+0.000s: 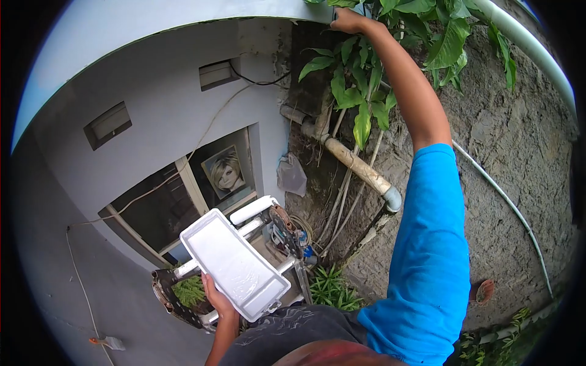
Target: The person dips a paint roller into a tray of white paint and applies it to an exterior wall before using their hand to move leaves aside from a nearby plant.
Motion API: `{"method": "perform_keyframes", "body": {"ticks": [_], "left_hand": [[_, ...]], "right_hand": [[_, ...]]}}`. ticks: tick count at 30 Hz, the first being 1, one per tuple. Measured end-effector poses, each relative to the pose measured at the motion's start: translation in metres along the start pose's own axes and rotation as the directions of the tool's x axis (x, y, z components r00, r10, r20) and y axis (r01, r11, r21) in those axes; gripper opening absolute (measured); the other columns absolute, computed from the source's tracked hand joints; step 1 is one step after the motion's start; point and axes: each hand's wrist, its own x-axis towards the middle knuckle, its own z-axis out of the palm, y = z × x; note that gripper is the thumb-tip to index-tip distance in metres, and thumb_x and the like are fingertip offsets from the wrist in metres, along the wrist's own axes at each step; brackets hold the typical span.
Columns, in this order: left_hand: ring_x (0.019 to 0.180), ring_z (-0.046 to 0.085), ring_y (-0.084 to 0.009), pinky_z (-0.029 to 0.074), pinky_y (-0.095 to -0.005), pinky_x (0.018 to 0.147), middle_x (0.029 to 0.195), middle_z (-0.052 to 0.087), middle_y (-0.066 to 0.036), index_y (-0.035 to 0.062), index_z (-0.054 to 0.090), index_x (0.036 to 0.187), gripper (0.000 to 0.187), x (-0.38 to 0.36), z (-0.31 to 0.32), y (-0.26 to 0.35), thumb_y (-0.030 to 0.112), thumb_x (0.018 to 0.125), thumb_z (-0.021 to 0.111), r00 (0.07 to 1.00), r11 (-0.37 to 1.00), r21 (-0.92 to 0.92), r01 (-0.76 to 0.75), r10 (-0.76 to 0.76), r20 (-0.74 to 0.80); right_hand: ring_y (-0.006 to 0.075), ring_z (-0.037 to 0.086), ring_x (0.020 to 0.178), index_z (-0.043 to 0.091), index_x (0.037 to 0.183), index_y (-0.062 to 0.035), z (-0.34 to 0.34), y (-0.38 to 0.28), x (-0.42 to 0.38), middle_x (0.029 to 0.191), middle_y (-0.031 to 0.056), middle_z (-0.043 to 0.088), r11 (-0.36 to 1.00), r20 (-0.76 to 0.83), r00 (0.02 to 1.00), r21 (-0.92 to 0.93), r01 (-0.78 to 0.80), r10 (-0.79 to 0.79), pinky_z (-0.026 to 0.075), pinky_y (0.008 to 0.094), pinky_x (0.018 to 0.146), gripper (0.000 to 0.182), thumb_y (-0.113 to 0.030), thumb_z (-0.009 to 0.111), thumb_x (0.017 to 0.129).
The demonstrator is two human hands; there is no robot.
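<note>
My left hand (pixel 218 297) grips the near left edge of a white paint tray (pixel 235 259), fingers underneath and thumb at the side. Wet white paint covers the tray's bottom, and the tray is tilted in view. My right hand (pixel 349 21) is raised high at the top, at the edge of a pale wall ledge (pixel 244 11) beside green leaves. Its fingers are closed around something with a small dark part showing; the rest is hidden. The blue sleeve (pixel 427 244) covers my right upper arm.
Below the tray stands a paint-spattered ladder (pixel 285 265). Leafy plants (pixel 363 79) and a jointed drain pipe (pixel 351 160) run along the rough wall (pixel 513 152). A window (pixel 198 189) and cables are on the left. A brush (pixel 108 343) lies lower left.
</note>
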Motion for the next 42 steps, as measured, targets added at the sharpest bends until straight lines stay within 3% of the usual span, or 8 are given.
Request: {"method": "perform_keyframes", "body": {"ticks": [10,18,22,25,30,31,38,42], "left_hand": [[0.117,0.052,-0.0212,0.039,-0.0307,0.100,0.131,0.052,-0.013,-0.0021,0.036,0.143,0.051,0.002,-0.007,-0.003,0.028,0.101,0.041,1.000,1.000,0.004,-0.013,0.013,0.008],[0.118,0.051,-0.0214,0.037,-0.0304,0.101,0.133,0.050,-0.013,-0.0037,0.035,0.143,0.052,0.000,-0.003,-0.001,0.027,0.101,0.041,1.000,0.999,0.032,0.016,-0.015,-0.023],[0.118,0.051,-0.0213,0.037,-0.0305,0.101,0.133,0.050,-0.013,-0.0037,0.035,0.143,0.053,-0.002,-0.001,0.000,0.028,0.101,0.041,0.999,0.998,0.065,-0.006,0.008,-0.032],[0.118,0.051,-0.0208,0.037,-0.0303,0.101,0.133,0.050,-0.013,-0.0037,0.035,0.143,0.052,-0.001,-0.001,0.000,0.028,0.102,0.040,0.999,0.998,0.067,-0.008,0.010,-0.031],[0.117,0.051,-0.0200,0.037,-0.0299,0.100,0.132,0.050,-0.013,-0.0033,0.036,0.143,0.052,0.000,-0.004,-0.001,0.028,0.102,0.039,1.000,0.995,0.094,-0.016,0.017,-0.014],[0.117,0.051,-0.0200,0.037,-0.0299,0.100,0.132,0.050,-0.013,-0.0033,0.036,0.143,0.052,0.000,-0.003,-0.001,0.028,0.102,0.039,1.000,0.995,0.094,-0.015,0.016,-0.012],[0.116,0.052,-0.0204,0.038,-0.0301,0.099,0.131,0.051,-0.012,-0.0021,0.035,0.143,0.052,-0.002,-0.001,0.002,0.028,0.101,0.040,1.000,0.999,0.052,0.016,-0.015,-0.014],[0.115,0.053,-0.0205,0.039,-0.0306,0.099,0.131,0.051,-0.012,-0.0012,0.036,0.143,0.051,-0.003,-0.001,0.002,0.028,0.101,0.040,1.000,0.998,0.067,0.007,-0.005,-0.023]], "right_hand": [[0.0394,0.058,0.113,0.055,0.123,0.0026,-0.003,0.077,0.035,0.120,0.0275,0.059,0.963,-0.321,0.909,0.064,-0.261,0.267,0.046,0.0455,0.097,0.060,-0.035,0.064,0.077],[0.0395,0.055,0.118,0.047,0.132,0.0029,-0.026,0.118,-0.015,0.127,0.0286,0.055,0.721,-0.482,0.560,0.264,-0.640,0.673,0.044,0.0463,0.100,0.074,-0.041,0.066,0.076],[0.0411,0.053,0.120,0.046,0.135,0.0030,-0.030,0.127,-0.052,0.130,0.0291,0.053,0.778,-0.526,0.604,0.205,-0.594,0.599,0.043,0.0490,0.101,0.080,-0.046,0.065,0.075],[0.0427,0.056,0.115,0.047,0.133,0.0043,-0.006,0.156,-0.066,0.130,0.0285,0.053,0.702,-0.609,0.465,0.226,-0.675,0.643,0.046,0.0499,0.097,0.077,-0.046,0.065,0.077],[0.0439,0.058,0.107,0.050,0.126,-0.0012,0.004,0.158,-0.101,0.126,0.0271,0.054,0.737,-0.610,0.638,-0.127,-0.664,0.470,0.049,0.0524,0.091,0.049,-0.023,0.057,0.083],[0.0430,0.060,0.104,0.055,0.109,0.0000,0.012,0.170,-0.098,0.111,0.0242,0.060,0.717,-0.722,0.627,-0.269,-0.643,0.292,0.049,0.0511,0.091,0.032,-0.020,0.056,0.084],[0.0432,0.061,0.105,0.068,0.104,-0.0024,0.014,0.175,-0.105,0.113,0.0225,0.064,0.772,-0.764,0.575,-0.167,-0.614,0.292,0.047,0.0561,0.088,0.029,-0.019,0.057,0.083],[0.0423,0.065,0.094,0.070,0.094,0.0018,0.014,0.236,-0.084,0.098,0.0237,0.068,0.749,-0.363,0.777,-0.251,-0.614,0.515,0.051,0.0483,0.084,0.030,-0.023,0.063,0.077]]}}
